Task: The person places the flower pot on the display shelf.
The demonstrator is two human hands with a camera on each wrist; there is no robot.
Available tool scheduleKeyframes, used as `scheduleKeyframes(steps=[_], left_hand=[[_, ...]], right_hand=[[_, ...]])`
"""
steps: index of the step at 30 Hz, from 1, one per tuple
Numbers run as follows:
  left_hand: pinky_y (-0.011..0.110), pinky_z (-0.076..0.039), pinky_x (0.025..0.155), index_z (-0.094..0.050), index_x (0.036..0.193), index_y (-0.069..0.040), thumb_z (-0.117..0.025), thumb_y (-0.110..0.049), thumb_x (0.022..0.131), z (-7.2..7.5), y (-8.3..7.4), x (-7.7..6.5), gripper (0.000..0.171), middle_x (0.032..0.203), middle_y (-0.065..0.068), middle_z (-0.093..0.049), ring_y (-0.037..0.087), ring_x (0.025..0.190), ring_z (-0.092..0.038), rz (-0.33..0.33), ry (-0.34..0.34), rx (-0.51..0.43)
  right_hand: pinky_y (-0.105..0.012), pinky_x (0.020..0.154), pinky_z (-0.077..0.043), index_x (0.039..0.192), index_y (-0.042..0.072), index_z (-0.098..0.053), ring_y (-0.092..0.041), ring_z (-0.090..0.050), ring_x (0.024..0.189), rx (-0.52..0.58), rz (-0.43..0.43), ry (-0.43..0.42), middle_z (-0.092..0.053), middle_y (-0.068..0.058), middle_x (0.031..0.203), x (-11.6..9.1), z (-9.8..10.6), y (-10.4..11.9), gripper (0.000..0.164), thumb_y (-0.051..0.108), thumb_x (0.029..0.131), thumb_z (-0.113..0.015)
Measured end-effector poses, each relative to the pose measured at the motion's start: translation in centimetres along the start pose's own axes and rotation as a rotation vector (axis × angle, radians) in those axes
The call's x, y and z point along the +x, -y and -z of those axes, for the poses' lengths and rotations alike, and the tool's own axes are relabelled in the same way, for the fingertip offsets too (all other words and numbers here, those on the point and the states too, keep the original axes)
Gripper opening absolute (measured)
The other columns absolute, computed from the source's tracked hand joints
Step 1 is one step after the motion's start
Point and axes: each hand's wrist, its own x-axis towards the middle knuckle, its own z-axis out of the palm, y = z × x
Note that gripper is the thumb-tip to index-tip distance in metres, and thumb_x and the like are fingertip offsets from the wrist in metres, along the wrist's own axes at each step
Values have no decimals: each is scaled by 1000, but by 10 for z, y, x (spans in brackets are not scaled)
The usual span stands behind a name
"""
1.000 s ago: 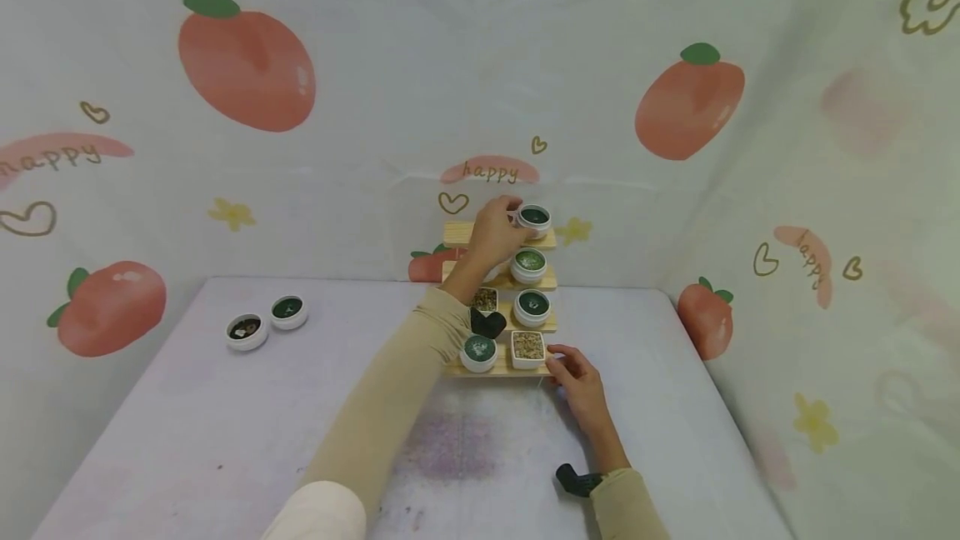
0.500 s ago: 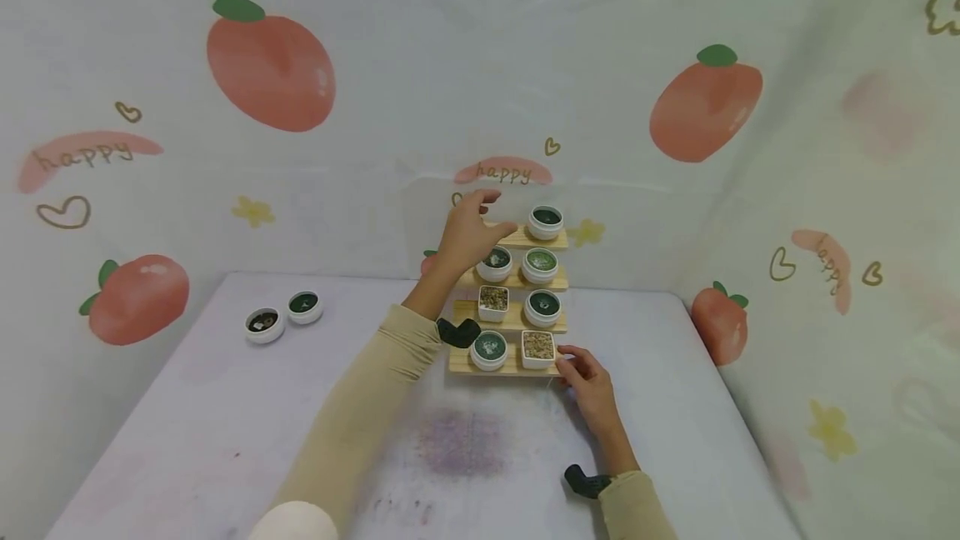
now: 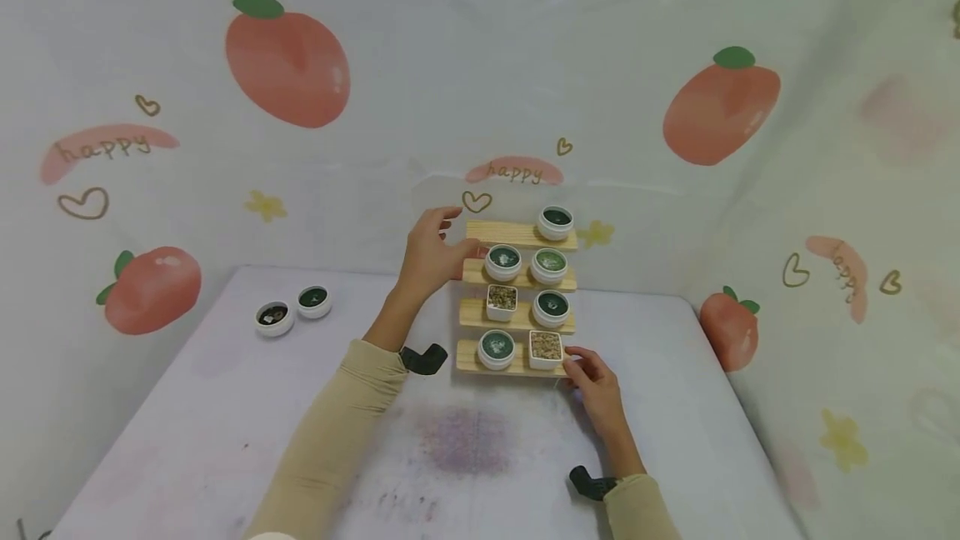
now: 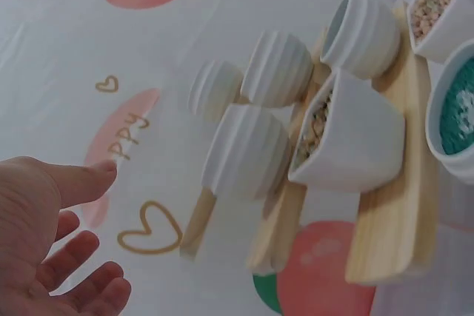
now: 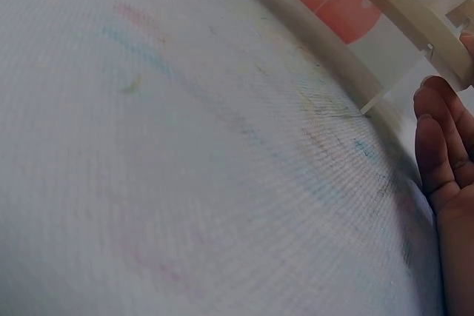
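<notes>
Loosely parted fingers of the left hand [image 3: 429, 263] held nothing beside the rack [image 3: 501, 232]; the right hand [image 3: 600, 394] pinched its bottom shelf's right end.

A second earlier the left hand was at the top cup [image 3: 555, 228]; it had since drawn off leftward, leaving that round cup at the top shelf's right end, and the right hand had stayed put. Four grained wooden shelves made up the rack, toward the far edge of the tabletop [image 3: 525, 457], carrying seven white cups: five round, ribbed, with green fills, and two square cups [image 3: 502, 309] with coarse, grainy fills. Two more round cups [image 3: 313, 310], dark inside, stood side by side near the tabletop's far left corner.
</notes>
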Motion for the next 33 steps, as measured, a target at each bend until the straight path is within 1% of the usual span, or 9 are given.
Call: scheduleKeyframes(steps=[5, 10, 13, 17, 21, 25, 29, 33], left_hand=[[40, -47, 101, -54, 132, -12, -75, -33, 81, 14, 13, -12, 59, 131, 6, -54, 28, 120, -53, 0, -40, 18], [43, -48, 100, -56, 130, -12, -76, -28, 81, 31, 32, -28, 55, 128, 9, -56, 29, 118, -54, 8, -113, 17], [45, -48, 99, -55, 130, -11, -76, -27, 82, 41, 46, -37, 55, 129, 9, -56, 31, 118, -54, 23, -135, 41], [46, -47, 99, -55, 131, -10, -76, -26, 82, 55, 61, -48, 56, 130, 10, -55, 33, 118, -53, 41, -146, 78], [47, -46, 100, -54, 132, -10, -76, -26, 81, 70, 70, -57, 57, 130, 10, -54, 31, 119, -52, 67, -159, 106], [48, -46, 100, -53, 133, -9, -77, -24, 81, 83, 79, -63, 59, 131, 12, -53, 32, 120, -51, 77, -171, 123], [47, -46, 101, -52, 134, -11, -78, -23, 80, 95, 91, -69, 61, 132, 12, -52, 32, 121, -51, 86, -172, 122], [47, -46, 101, -51, 135, -12, -79, -25, 79, 106, 102, -77, 64, 133, 11, -52, 31, 121, -51, 110, -181, 119]], right_hand=[[-26, 64, -53, 117, 5, -63, -16, -61, 69, 13, 0, -15, -64, 9, 79, 1, 1, -2, 31, 20, 90, -67], [-25, 62, -52, 117, 5, -63, -14, -61, 68, 22, 9, -13, -64, 8, 79, 2, 1, -5, 32, 20, 90, -67], [-25, 62, -52, 117, 5, -63, -13, -60, 68, 26, 16, -10, -64, 9, 79, 1, 2, -5, 32, 20, 90, -67], [-25, 61, -51, 118, 4, -62, -14, -61, 68, 28, 23, -7, -64, 10, 79, -1, 2, -5, 32, 20, 90, -67], [-25, 60, -51, 117, 4, -62, -14, -61, 67, 33, 36, -8, -64, 10, 78, 0, 2, -7, 32, 19, 90, -67], [-25, 59, -51, 117, 3, -62, -12, -60, 65, 42, 44, -17, -65, 9, 78, 5, 2, -16, 33, 19, 89, -67], [-23, 58, -50, 117, 7, -63, -9, -59, 64, 47, 35, -27, -65, 9, 78, 10, 1, -26, 33, 22, 88, -69], [-22, 59, -50, 117, 7, -63, -8, -59, 65, 40, 49, -31, -65, 8, 80, 11, 0, -29, 34, 24, 88, -69]])
